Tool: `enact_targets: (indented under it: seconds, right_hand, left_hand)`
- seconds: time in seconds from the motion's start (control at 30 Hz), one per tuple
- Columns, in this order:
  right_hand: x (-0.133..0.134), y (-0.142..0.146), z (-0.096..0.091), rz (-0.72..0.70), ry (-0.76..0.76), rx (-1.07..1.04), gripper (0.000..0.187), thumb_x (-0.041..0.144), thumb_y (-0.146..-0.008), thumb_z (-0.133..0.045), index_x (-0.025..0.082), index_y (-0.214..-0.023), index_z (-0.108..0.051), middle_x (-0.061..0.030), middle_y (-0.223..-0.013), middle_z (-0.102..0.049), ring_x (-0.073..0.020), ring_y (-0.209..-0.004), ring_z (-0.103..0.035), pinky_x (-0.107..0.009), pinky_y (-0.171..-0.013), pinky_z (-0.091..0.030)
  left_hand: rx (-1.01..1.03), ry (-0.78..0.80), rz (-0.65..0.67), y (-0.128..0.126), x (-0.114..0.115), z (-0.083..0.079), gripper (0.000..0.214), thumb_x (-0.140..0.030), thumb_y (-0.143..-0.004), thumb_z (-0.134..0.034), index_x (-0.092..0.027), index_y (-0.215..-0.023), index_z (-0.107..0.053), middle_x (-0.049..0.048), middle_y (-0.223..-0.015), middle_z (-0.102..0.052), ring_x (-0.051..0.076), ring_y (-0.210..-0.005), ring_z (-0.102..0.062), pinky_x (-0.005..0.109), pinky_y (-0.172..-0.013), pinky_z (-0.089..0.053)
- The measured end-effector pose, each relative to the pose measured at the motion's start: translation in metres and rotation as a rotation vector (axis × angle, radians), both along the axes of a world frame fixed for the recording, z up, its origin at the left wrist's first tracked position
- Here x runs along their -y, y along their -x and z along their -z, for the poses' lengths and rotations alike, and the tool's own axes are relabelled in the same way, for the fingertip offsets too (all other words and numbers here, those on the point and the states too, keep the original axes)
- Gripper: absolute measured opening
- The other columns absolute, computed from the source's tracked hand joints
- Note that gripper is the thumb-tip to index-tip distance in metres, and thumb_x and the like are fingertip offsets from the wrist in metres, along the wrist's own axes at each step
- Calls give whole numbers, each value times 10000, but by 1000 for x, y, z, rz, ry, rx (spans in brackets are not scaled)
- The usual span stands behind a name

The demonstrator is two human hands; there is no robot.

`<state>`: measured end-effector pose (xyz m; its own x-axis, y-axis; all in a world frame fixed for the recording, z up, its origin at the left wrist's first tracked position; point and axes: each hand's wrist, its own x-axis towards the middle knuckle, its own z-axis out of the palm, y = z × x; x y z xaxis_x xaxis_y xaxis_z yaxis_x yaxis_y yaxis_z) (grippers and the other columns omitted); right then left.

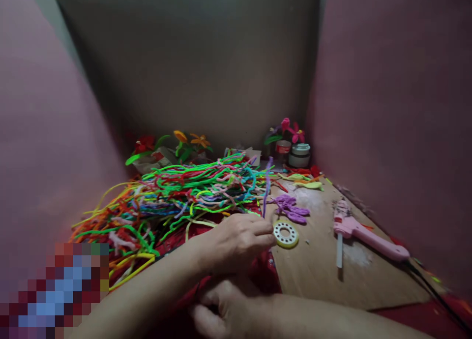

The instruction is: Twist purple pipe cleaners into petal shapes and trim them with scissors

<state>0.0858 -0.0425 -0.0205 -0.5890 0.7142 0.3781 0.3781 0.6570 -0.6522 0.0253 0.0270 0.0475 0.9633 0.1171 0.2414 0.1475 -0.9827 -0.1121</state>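
Note:
A purple pipe cleaner (267, 186) rises upright from behind the fingers of my left hand (239, 238), which are closed and appear to pinch its lower end. That hand's fingertips are close to a yellow tape roll (285, 234) with a white, holed core. Below it, my right hand (223, 302) is curled; whatever may be in its fingers is hidden. Just beyond the tape roll, a bundle of looped purple pipe-cleaner petals (291, 209) lies on the wooden board (313, 275).
A large heap of coloured pipe cleaners (191, 186) spreads at the left. On the board's right side rests a pink glue gun (372, 238) with a trailing cord (435, 290). Pipe-cleaner flowers (199, 140) and a lidded jar (299, 155) stand along the back wall.

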Motion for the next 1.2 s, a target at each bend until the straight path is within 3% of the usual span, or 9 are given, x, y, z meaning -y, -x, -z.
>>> enact_targets:
  seconds: [0.13,0.23,0.5,0.67,0.8,0.9,1.0,1.1,1.2]
  right_hand:
    - [-3,-9,-17,5,-67,86,154,224,-710,-497,143,-616,-587,33,-507,-497,-72,-476,-350,-179,-484,-315]
    - [-8,-10,-16,-35,-104,67,150,192,-702,-489,128,-586,-559,35,-503,-472,-62,-478,-346,-165,-485,-312]
    - [-13,-2,0,-84,-31,-5,160,203,-701,-486,123,-582,-558,37,-494,-437,-62,-492,-375,-163,-482,-314]
    - [-3,-13,-18,-50,-25,101,164,244,-720,-497,147,-678,-622,20,-562,-545,-87,-515,-418,-191,-508,-333]
    - [-2,-13,-17,8,-21,118,197,267,-760,-471,175,-712,-639,-1,-629,-614,-115,-545,-456,-223,-535,-322]
    - [-4,-5,-5,24,11,167,227,251,-758,-462,168,-599,-602,-10,-536,-583,-102,-473,-417,-229,-482,-254]
    - [-3,1,5,39,-43,119,236,236,-728,-483,164,-505,-509,-3,-482,-541,-84,-446,-362,-238,-467,-199]
    - [-3,2,10,54,-67,39,299,247,-744,-470,158,-467,-398,15,-440,-461,-75,-446,-311,-237,-467,-180]
    - [-3,1,12,47,-59,-32,307,230,-742,-467,156,-474,-336,33,-437,-389,-70,-450,-271,-235,-468,-169]
  left_hand:
    - [-221,93,107,-35,-8,7,134,-109,-791,-460,-184,-706,-531,16,-781,-583,121,-681,-528,242,-567,-395]
    - [-245,164,139,-53,-13,16,117,-112,-781,-469,-188,-726,-539,8,-777,-576,117,-692,-535,237,-536,-376]
    - [-204,216,129,-57,-13,20,153,-124,-819,-438,-177,-712,-534,5,-797,-566,93,-677,-525,221,-555,-399]
    - [-199,44,81,-52,-6,14,130,-116,-812,-437,-158,-777,-555,20,-834,-572,113,-662,-517,241,-543,-418]
    - [-6,-212,12,-25,-3,-5,207,-139,-869,-365,-121,-896,-570,86,-911,-584,147,-783,-541,267,-682,-469]
    - [206,-355,-142,13,-7,-28,254,-109,-864,-348,-100,-1032,-538,134,-1053,-558,184,-990,-525,306,-814,-470]
    - [352,-361,-496,58,-20,-51,293,-83,-831,-375,-139,-1065,-543,106,-1089,-539,165,-988,-529,284,-822,-465]
    - [483,-300,-810,103,-43,-67,204,-182,-799,-463,-155,-929,-618,64,-957,-588,145,-809,-576,265,-752,-472]
    - [599,-76,-1096,146,-69,-69,202,-244,-724,-532,-154,-860,-650,42,-859,-621,152,-729,-593,271,-716,-473]
